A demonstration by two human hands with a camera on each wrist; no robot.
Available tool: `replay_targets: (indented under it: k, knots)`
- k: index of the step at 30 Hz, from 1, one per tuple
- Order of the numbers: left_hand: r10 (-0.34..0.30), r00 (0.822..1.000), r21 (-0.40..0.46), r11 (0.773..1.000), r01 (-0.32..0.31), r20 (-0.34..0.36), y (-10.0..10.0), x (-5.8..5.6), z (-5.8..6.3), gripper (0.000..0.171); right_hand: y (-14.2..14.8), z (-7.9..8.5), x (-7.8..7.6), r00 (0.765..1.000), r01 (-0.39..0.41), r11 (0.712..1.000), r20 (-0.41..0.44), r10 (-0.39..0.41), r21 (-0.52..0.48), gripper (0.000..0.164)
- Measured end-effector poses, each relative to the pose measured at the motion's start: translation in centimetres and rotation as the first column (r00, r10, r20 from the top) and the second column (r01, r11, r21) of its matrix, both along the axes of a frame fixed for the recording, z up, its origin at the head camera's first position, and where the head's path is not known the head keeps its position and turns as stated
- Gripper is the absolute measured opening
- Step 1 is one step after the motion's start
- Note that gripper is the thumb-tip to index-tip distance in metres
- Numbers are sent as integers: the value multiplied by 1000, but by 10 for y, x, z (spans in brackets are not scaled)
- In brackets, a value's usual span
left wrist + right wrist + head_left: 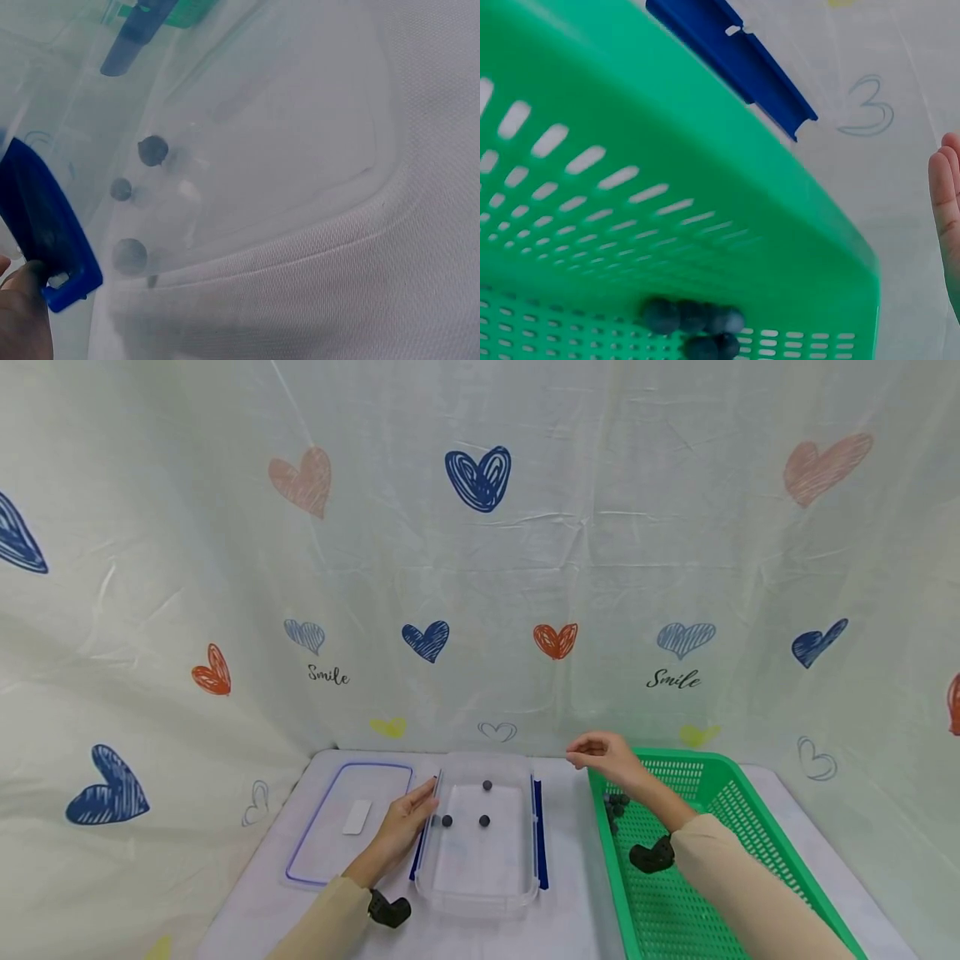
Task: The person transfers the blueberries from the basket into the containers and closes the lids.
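A clear plastic container with blue side latches stands at the middle of the table. Three dark round blueberries lie apart inside it. My left hand holds the container's left side, its fingers at the blue latch there. Over the far left corner of the green basket hangs my right hand, fingers loosely bent and nothing visible between them. Several more blueberries sit clustered in the basket by its left wall.
Left of the container lies its flat clear lid with a blue seal and a white rectangle on it. A white cloth covers the table. Behind hangs a curtain printed with hearts.
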State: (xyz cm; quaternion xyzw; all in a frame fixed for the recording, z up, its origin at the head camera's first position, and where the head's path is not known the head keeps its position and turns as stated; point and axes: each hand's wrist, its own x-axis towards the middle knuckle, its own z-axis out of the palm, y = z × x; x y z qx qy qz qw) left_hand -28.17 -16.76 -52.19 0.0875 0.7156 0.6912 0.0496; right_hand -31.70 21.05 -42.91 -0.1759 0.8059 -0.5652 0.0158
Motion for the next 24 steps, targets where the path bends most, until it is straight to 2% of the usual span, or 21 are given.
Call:
replay_targets:
  k: [10, 24]
  knots:
    - [-3, 1000, 5, 1000, 3, 4, 1, 0, 0, 53, 31, -8, 7, 999, 14, 999, 41, -12, -48, 32]
    - [2, 1000, 0, 1000, -2, 6, 0, 0, 0, 54, 63, -33, 21, 997, 55, 998, 55, -55, 1, 35]
